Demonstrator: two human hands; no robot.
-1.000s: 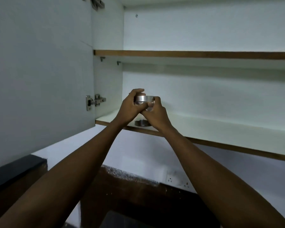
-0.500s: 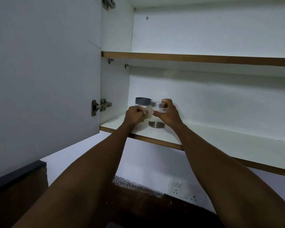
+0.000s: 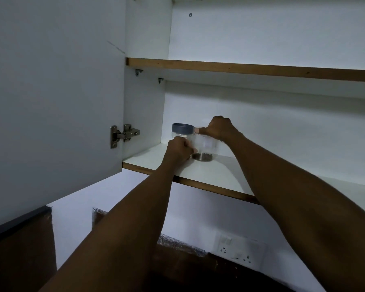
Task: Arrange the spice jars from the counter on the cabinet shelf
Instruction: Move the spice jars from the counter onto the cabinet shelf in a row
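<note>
Two clear spice jars stand touching on the white lower cabinet shelf (image 3: 198,171), far left. Left hand (image 3: 178,149) grips the grey-lidded jar (image 3: 181,131); right hand (image 3: 219,128) clasps the second jar (image 3: 204,148) at its lid, likely aligning both.

The two jars are clear and glossy, like glass or clear plastic; the left jar (image 3: 182,137) has a matt grey-blue lid (image 3: 182,128), the right jar (image 3: 205,145) dark grainy contents at its base. The shelf (image 3: 209,171) is smooth white laminate with a raw wood edge. The door hinge (image 3: 124,134) is shiny metal, the wall socket plate (image 3: 239,248) smooth white plastic
</note>
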